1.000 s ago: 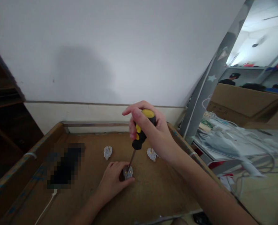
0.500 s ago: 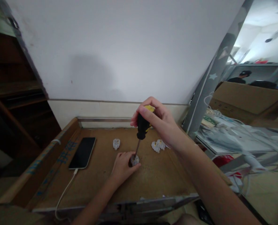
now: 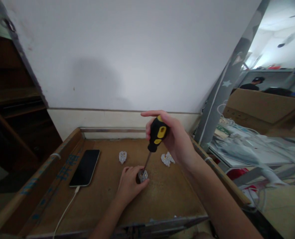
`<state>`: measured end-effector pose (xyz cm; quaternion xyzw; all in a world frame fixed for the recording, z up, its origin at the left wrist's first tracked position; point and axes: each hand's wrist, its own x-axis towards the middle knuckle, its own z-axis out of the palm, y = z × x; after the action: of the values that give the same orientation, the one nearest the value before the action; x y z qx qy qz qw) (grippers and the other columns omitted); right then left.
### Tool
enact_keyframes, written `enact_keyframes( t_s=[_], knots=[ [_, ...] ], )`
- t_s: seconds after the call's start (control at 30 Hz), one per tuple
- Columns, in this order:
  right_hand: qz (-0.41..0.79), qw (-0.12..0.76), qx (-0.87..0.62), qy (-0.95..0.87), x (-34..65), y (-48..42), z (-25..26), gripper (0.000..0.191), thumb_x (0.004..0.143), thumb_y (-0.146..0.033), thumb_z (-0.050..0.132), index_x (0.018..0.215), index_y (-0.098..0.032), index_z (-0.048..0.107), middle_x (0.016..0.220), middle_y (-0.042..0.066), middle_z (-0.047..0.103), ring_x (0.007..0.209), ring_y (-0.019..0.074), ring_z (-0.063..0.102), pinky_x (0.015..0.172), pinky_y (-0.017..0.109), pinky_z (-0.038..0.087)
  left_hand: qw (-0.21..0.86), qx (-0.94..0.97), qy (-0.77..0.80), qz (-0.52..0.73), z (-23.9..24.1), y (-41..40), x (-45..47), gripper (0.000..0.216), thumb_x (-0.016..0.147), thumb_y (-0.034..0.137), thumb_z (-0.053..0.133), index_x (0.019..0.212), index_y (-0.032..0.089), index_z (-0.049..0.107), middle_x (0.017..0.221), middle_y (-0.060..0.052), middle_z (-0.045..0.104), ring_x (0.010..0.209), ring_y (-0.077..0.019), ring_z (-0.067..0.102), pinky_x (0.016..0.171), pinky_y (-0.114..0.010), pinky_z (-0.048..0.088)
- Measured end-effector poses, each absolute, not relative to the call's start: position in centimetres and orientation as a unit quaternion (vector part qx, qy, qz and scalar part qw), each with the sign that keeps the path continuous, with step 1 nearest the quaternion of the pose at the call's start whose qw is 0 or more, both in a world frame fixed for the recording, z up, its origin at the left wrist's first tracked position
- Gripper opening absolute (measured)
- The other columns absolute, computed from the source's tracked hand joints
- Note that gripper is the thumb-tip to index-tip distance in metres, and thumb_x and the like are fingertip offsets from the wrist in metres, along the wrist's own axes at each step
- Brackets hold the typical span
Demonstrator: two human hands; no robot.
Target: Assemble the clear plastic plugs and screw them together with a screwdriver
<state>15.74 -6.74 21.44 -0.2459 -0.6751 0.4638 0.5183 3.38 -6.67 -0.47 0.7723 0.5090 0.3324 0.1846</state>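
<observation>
My right hand point(image 3: 173, 136) is closed around the black and yellow handle of a screwdriver point(image 3: 158, 132), its index finger stretched out to the left. The shaft slants down and its tip meets a small electrical plug part point(image 3: 143, 176) with brass-coloured metal in it. Thumb and fingers of my left hand point(image 3: 131, 182) pinch that part against the wooden board. Another pale plug part point(image 3: 123, 157) lies behind my left hand, touched by neither hand. A little cluster of similar pieces point(image 3: 166, 159) rests just left of my right wrist.
A smartphone point(image 3: 85, 167) with a white charging cable point(image 3: 66, 210) lies at the left of the wooden tray-like tabletop point(image 3: 107, 205). Raised wooden rails edge it. To the right are a cluttered white table point(image 3: 239, 151) and a cardboard box point(image 3: 264, 111); a person point(image 3: 253, 83) is farther back.
My right hand has turned on the screwdriver, its index finger now extended and more of the handle showing. The handle leans further right. My left hand still holds the plug part.
</observation>
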Motion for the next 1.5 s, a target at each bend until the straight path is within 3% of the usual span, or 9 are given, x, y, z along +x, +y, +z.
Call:
enact_keyframes(
  t_s=[0.2,0.47,0.57,0.67,0.83,1.0,1.17,1.33,1.5],
  knots=[
    [0.390,0.423,-0.262,-0.775,13.6,-6.0,23.0,0.029,0.081,-0.044,0.059,0.079,-0.021,0.041,0.066,-0.004,0.056,0.062,0.0096,0.054,0.057,0.023,0.041,0.213,0.767,0.513,0.321,0.4,-6.9,3.2,0.033,0.074,0.029,0.063,0.106,0.023,0.059,0.103,-0.004,0.068,0.095,-0.0234,0.060,0.088,-0.039,0.036],
    [0.265,0.277,-0.305,-0.872,16.5,-5.6,25.7,0.026,0.093,-0.040,0.040,0.109,-0.022,0.048,0.073,-0.004,0.049,0.064,0.0088,0.047,0.058,0.022,0.038,0.213,0.774,0.522,0.288,0.8,-8.5,2.1,0.030,0.072,0.027,0.065,0.101,0.021,0.060,0.098,-0.004,0.069,0.091,-0.0236,0.061,0.089,-0.041,0.037],
    [0.090,0.210,-0.340,-0.912,17.2,-6.8,26.9,0.024,0.091,-0.038,0.043,0.092,-0.017,0.056,0.079,0.001,0.056,0.069,0.0117,0.051,0.063,0.025,0.038,0.205,0.768,0.534,0.287,0.5,-9.6,1.8,0.030,0.073,0.027,0.064,0.102,0.022,0.060,0.101,-0.004,0.069,0.094,-0.0244,0.061,0.091,-0.043,0.038],
    [-0.071,0.127,-0.375,-0.916,17.4,-7.4,27.8,0.028,0.092,-0.036,0.040,0.102,-0.016,0.057,0.095,0.007,0.057,0.068,0.0130,0.052,0.065,0.029,0.038,0.201,0.751,0.557,0.294,0.0,-10.3,1.7,0.032,0.073,0.027,0.064,0.104,0.023,0.061,0.106,-0.004,0.068,0.098,-0.0252,0.060,0.090,-0.042,0.039],
    [-0.021,0.063,-0.367,-0.928,17.3,-8.0,28.8,0.025,0.083,-0.025,0.051,0.106,-0.017,0.051,0.096,0.006,0.060,0.057,0.0095,0.051,0.056,0.025,0.038,0.222,0.726,0.574,0.306,-0.6,-10.5,1.5,0.036,0.073,0.028,0.064,0.109,0.025,0.061,0.107,-0.003,0.068,0.097,-0.0250,0.060,0.087,-0.040,0.043],
    [-0.162,0.048,-0.386,-0.907,16.3,-9.2,29.1,0.037,0.088,-0.048,0.045,0.104,-0.015,0.053,0.078,0.007,0.064,0.062,0.0178,0.056,0.053,0.028,0.033,0.231,0.723,0.567,0.320,-0.6,-10.5,1.4,0.035,0.073,0.028,0.064,0.108,0.024,0.062,0.107,-0.004,0.067,0.099,-0.0252,0.059,0.089,-0.041,0.042],
    [0.008,0.049,-0.337,-0.940,15.9,-9.5,29.1,0.029,0.083,-0.029,0.053,0.110,-0.022,0.050,0.091,0.003,0.065,0.053,0.0102,0.052,0.050,0.025,0.035,0.233,0.724,0.554,0.339,-0.6,-10.7,1.4,0.034,0.075,0.030,0.062,0.107,0.022,0.062,0.103,-0.007,0.066,0.097,-0.0260,0.058,0.088,-0.042,0.043],
    [-0.114,0.083,-0.380,-0.914,15.6,-9.4,29.1,0.033,0.086,-0.042,0.049,0.105,-0.016,0.054,0.077,0.007,0.063,0.058,0.0158,0.054,0.052,0.028,0.033,0.233,0.734,0.539,0.340,-1.1,-10.6,1.2,0.034,0.075,0.027,0.060,0.109,0.023,0.060,0.103,-0.006,0.066,0.096,-0.0251,0.058,0.088,-0.043,0.043],
    [0.019,0.060,-0.369,-0.927,15.9,-9.4,28.9,0.025,0.083,-0.029,0.054,0.106,-0.021,0.052,0.079,0.002,0.063,0.049,0.0099,0.048,0.046,0.025,0.031,0.219,0.734,0.538,0.351,-1.5,-10.5,1.2,0.035,0.074,0.027,0.061,0.109,0.022,0.061,0.102,-0.005,0.067,0.094,-0.0243,0.059,0.087,-0.041,0.044]
  ],
)
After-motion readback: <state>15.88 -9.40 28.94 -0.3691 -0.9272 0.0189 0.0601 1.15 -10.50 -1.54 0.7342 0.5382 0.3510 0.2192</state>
